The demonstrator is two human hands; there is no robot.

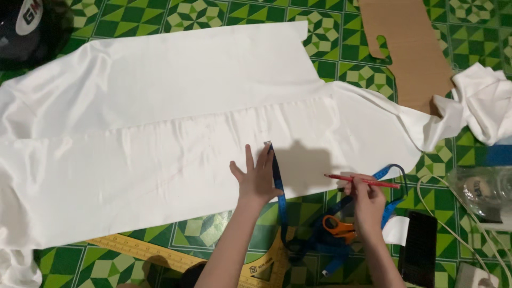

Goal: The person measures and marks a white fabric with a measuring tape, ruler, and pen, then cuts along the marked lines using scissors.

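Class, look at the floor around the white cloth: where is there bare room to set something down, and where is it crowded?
Bare tiled floor lies between the white cloth and cardboard piece. Crowded by the right hand: blue tape measure, orange scissors, yellow ruler.

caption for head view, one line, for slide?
Left hand pins blue tape measure on white cloth; right hand holds red pencil.

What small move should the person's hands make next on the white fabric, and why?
Probably bring the right hand with its red pencil left to mark the white fabric beside the blue measuring tape. The left hand lies flat, pinning the tape's end on the cloth, while the pencil tip hovers apart from it.
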